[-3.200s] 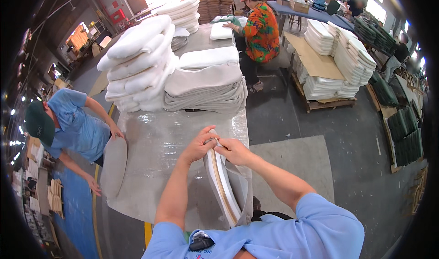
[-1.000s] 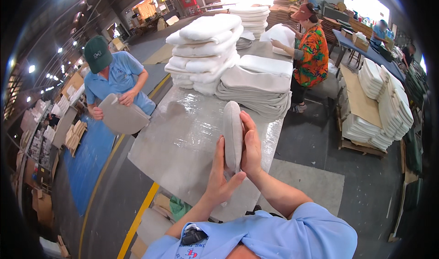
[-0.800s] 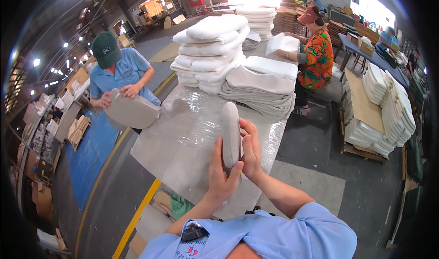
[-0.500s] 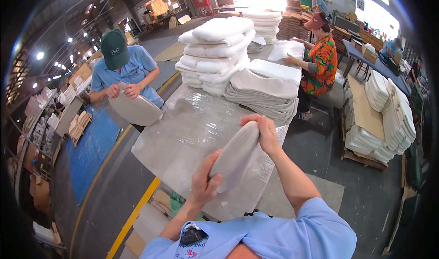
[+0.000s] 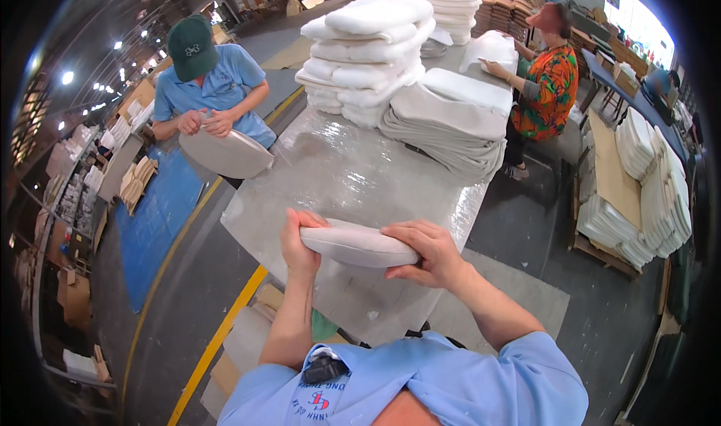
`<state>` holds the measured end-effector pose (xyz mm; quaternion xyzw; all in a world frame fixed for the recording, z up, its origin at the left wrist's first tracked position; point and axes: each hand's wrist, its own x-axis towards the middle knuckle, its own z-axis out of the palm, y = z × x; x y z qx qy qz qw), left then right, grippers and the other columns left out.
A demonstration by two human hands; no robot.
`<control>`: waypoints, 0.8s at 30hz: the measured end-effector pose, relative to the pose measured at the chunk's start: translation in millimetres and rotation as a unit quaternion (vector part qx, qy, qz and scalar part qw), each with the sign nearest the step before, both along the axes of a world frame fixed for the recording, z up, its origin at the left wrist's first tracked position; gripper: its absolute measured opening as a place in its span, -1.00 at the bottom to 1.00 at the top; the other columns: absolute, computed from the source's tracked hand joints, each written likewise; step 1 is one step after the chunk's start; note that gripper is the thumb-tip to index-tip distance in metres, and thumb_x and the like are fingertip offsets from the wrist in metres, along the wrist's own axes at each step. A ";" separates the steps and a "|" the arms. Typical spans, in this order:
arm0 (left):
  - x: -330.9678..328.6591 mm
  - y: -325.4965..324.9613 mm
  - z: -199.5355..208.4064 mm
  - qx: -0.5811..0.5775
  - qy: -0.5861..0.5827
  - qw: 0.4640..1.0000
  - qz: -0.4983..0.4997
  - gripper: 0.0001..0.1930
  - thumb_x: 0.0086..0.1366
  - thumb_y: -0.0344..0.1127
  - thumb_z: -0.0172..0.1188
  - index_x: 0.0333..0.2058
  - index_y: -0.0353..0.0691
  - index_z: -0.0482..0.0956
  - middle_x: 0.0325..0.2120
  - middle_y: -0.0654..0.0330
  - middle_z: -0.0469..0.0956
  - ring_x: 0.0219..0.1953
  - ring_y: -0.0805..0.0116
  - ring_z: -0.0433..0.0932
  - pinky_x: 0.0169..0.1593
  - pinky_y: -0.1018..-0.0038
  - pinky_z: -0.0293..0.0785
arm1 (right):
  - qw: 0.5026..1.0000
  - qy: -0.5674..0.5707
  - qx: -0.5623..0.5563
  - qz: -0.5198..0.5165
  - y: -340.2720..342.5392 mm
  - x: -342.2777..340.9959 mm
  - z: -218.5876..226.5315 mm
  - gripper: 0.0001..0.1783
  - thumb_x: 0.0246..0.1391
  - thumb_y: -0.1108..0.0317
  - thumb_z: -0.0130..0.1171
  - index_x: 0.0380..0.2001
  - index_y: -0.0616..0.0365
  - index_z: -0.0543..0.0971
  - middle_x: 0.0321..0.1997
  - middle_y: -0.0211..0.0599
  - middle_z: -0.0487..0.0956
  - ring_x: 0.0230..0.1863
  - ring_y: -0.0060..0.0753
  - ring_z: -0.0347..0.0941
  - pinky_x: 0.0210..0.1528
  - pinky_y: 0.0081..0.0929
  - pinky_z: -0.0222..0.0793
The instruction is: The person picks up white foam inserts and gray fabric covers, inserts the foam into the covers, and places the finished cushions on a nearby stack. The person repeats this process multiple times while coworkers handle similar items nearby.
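Between my two hands a light grey fabric-covered cushion [image 5: 359, 244] is held above the table, its narrow edge turned up toward me. My left hand [image 5: 302, 242] grips its left end, fingers behind and partly hidden. At the right end my right hand [image 5: 426, 253] is closed round it, thumb below and fingers on top. Under the cushion lies the plastic-wrapped tabletop [image 5: 300, 178]. Beyond my hands, a pile of grey fabric covers [image 5: 443, 137] rests on the table, next to a tall stack of white padding [image 5: 368, 58].
Across the table's left side a person in a green cap [image 5: 206, 88] holds a similar grey cushion [image 5: 225, 154]. Another person in a patterned shirt [image 5: 552, 88] handles white padding at the far right. A loaded pallet [image 5: 612, 249] stands on the right-hand floor.
The cushion has turned from a steep slant to nearly level and come nearer to me. My left hand has moved up and left, my right hand down. Both still grip it.
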<state>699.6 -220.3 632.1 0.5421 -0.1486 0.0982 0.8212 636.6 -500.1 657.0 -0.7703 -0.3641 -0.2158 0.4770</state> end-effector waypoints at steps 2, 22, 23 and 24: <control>11.3 6.1 -0.5 -0.042 0.007 0.998 -0.056 -0.34 0.61 0.09 -0.28 -0.53 -0.27 0.50 -0.55 0.07 0.54 -0.36 0.23 0.55 -0.12 0.30 0.45 | 0.999 0.015 -0.030 0.026 3.3 -1.5 -3.8 -0.14 -0.11 -0.06 0.55 0.21 0.18 0.51 0.17 -0.07 0.60 0.19 -0.01 0.54 0.19 -0.21 0.46; 15.5 19.0 16.1 0.213 -0.046 0.939 0.265 -0.43 0.61 0.01 -0.25 -0.37 -0.26 0.59 -0.29 0.12 0.60 -0.14 0.23 0.52 0.09 0.30 0.36 | 0.932 0.341 0.006 -0.122 -23.9 -22.9 -124.1 -0.21 -0.13 0.38 0.53 0.24 0.02 0.45 0.13 -0.07 0.59 0.14 0.13 0.51 0.19 -0.12 0.45; 8.4 32.7 8.1 0.173 -0.023 0.946 0.272 -0.45 0.61 -0.01 -0.24 -0.39 -0.26 0.58 -0.29 0.11 0.59 -0.15 0.23 0.53 0.10 0.31 0.36 | 0.933 0.333 0.002 -0.134 -22.9 -25.1 -127.3 -0.24 -0.12 0.38 0.53 0.21 0.04 0.47 0.09 -0.08 0.61 0.10 0.15 0.53 0.16 -0.12 0.47; -1.5 42.2 -1.3 0.132 0.006 0.952 0.275 -0.47 0.60 -0.02 -0.22 -0.40 -0.25 0.57 -0.30 0.11 0.59 -0.15 0.24 0.53 0.10 0.31 0.36 | 0.932 0.330 -0.003 -0.150 -23.0 -29.4 -129.5 -0.27 -0.12 0.38 0.53 0.18 0.05 0.50 0.06 -0.09 0.63 0.06 0.16 0.55 0.13 -0.11 0.48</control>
